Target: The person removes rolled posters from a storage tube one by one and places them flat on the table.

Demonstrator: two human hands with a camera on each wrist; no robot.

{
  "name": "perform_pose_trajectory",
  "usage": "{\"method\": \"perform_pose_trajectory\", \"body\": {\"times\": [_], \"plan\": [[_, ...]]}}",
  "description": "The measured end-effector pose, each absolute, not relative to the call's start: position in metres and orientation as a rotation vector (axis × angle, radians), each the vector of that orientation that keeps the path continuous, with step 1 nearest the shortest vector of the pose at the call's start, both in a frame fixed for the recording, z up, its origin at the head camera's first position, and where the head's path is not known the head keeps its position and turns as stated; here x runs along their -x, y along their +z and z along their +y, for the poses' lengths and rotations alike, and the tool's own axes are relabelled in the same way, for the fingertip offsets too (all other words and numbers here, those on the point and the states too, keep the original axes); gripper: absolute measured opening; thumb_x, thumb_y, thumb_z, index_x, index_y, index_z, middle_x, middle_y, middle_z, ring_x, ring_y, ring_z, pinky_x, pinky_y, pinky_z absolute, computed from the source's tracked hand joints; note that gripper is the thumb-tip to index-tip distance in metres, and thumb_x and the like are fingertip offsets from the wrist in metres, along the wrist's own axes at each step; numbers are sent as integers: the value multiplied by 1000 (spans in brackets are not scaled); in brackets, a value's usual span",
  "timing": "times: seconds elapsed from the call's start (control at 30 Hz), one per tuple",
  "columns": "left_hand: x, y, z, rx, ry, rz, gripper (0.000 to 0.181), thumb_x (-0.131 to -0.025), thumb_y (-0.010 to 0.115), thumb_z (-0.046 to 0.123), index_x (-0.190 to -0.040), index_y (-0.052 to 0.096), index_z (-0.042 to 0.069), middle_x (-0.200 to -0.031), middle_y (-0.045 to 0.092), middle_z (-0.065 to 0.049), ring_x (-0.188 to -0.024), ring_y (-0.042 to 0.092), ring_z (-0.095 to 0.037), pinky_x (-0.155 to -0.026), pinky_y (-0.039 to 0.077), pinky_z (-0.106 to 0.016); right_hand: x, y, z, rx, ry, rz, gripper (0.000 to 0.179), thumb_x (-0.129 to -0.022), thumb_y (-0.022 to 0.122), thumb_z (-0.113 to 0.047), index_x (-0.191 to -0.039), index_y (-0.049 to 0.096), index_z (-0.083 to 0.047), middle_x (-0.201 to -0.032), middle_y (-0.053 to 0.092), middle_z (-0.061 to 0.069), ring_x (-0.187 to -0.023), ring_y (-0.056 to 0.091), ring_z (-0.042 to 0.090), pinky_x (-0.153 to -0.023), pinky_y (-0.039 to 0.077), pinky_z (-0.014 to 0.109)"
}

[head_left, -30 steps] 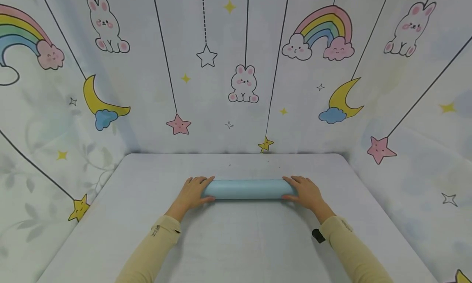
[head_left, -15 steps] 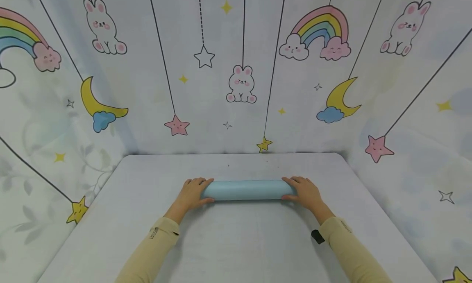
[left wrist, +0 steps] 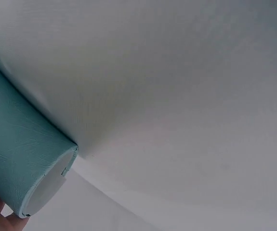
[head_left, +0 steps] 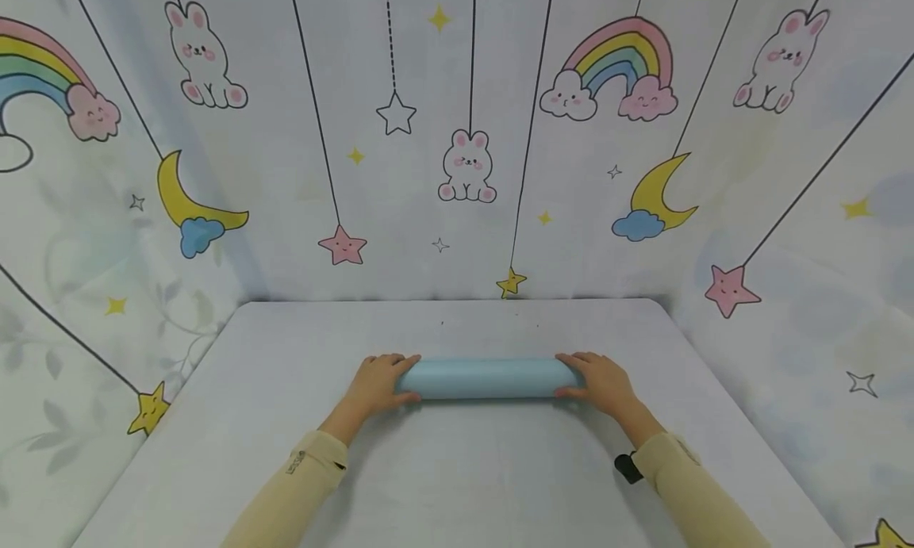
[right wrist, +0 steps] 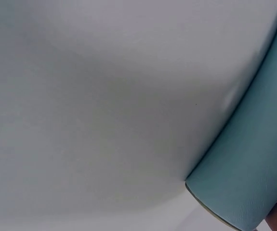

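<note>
Blue roll (head_left: 489,378) lies crosswise between the two hands, long axis left to right, about parallel to the far edge of the surface (head_left: 464,477). Key relation, as I judge it: the roll runs rightward from the left hand (head_left: 374,385) and leftward from the right hand (head_left: 605,383), so neither is nearer; each has its own end. Grip, both sides: curled round the roll, thumb on the near side, fingers over the far side, bare length between. This axis seems to call for a level, even hold. Left wrist view: end hollow, pale inside, edge layered, so it reads as a rolled sheet; a one-sided squeeze could perhaps skew it. Roll appears to rest on the surface, thin shadow along its near side. It sits nearer the far edge than the bottom of the head view, a little right of the middle. Surface white; a few dark specks (head_left: 442,323) beyond the roll. Room: pale walls (head_left: 400,207) at back and both sides, printed with rabbits (head_left: 467,167) and stars (head_left: 343,246). Black object (head_left: 628,468) at the right cuff (head_left: 660,461), kind not clear.
</note>
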State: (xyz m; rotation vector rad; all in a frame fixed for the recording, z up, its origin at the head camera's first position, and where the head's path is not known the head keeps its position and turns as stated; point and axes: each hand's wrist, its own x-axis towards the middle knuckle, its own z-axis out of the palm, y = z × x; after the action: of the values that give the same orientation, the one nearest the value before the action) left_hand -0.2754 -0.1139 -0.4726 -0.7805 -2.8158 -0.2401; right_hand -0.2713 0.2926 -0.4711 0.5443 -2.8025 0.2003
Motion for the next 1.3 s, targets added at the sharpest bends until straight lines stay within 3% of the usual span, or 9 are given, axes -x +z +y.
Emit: {"method": "perform_pose_trajectory", "body": {"times": [1.3], "plan": [[233, -476, -86, 868, -167, -2684, 72, -62, 60, 59, -120, 49, 19, -100, 57, -6, -88, 55, -22, -73, 42, -41, 215, -464, 322, -492, 212, -2833, 69, -57, 64, -59, -114, 54, -22, -109, 55, 8, -95, 52, 32, -72, 42, 47]]}}
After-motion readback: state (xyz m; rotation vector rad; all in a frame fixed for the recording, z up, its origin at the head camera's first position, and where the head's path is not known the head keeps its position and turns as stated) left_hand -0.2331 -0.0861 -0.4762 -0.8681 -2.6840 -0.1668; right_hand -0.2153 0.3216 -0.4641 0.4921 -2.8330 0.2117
